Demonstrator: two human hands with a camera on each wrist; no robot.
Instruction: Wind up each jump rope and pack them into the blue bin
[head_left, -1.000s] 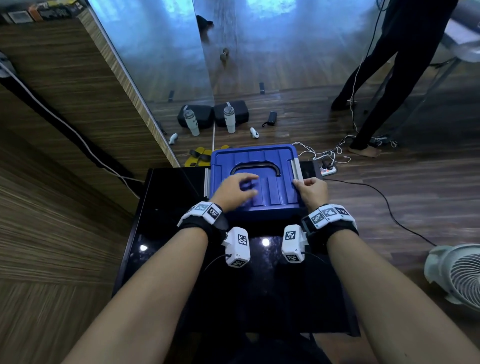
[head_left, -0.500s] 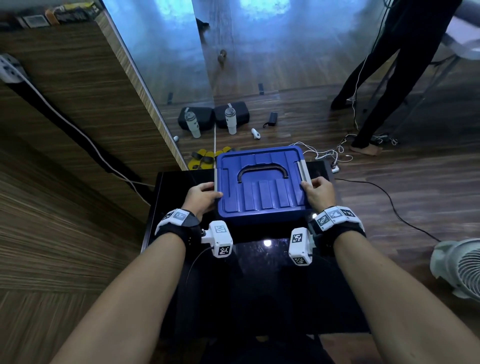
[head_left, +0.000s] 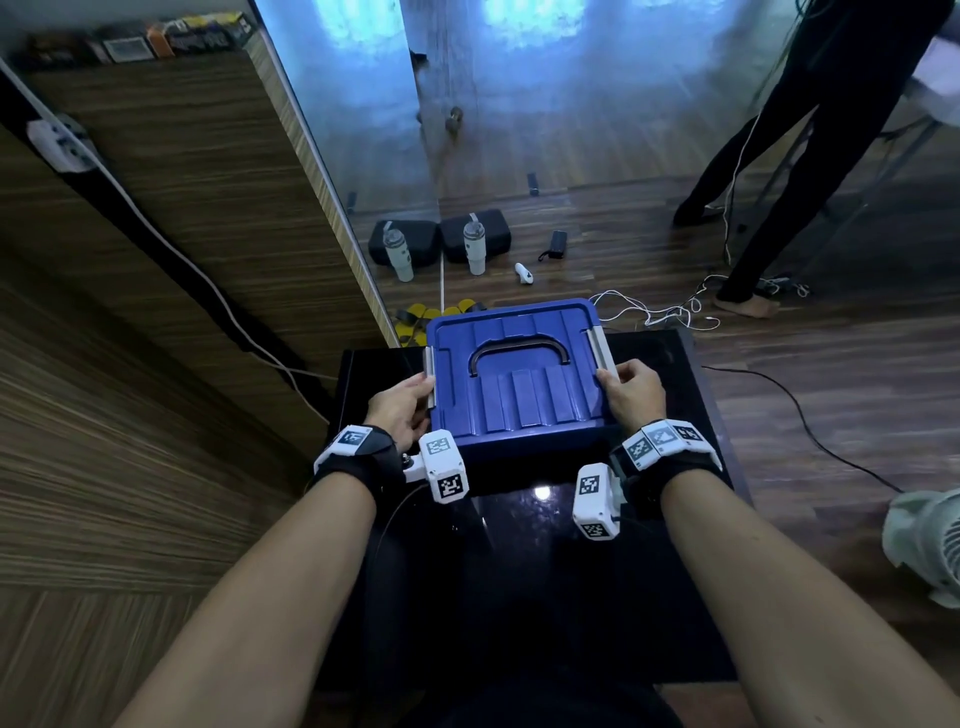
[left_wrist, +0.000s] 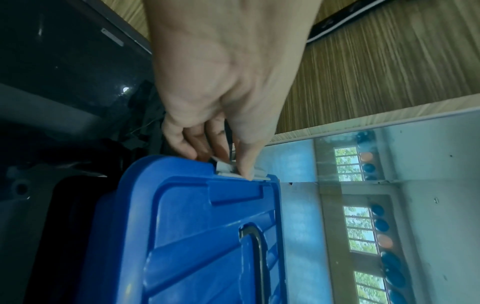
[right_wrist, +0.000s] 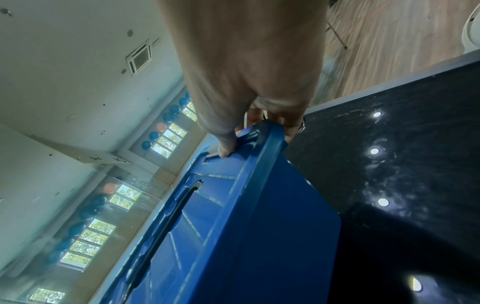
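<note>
The blue bin (head_left: 519, 384) stands on the far half of the black table (head_left: 545, 571) with its lid down and a dark handle lying flat in the lid. My left hand (head_left: 415, 395) pinches the grey latch (left_wrist: 226, 169) on the bin's left edge, thumb on top and fingers curled beneath. On the opposite edge, my right hand (head_left: 615, 376) grips the bin at its grey latch (head_left: 597, 348), with its thumb (right_wrist: 226, 144) pressed on the lid and the fingers hooked under the rim. No jump rope shows in any view.
A mirror wall (head_left: 363, 130) and a wooden cabinet (head_left: 156, 234) stand to the left. On the floor beyond the table lie two bottles, black cases, yellow sandals (head_left: 415, 322) and white cables (head_left: 654, 312). A person's legs (head_left: 779, 182) stand back right. A white fan (head_left: 930, 540) sits on the right.
My left hand left the top of the lid and went to the latch on the bin's left edge. My right hand stayed at the right latch.
</note>
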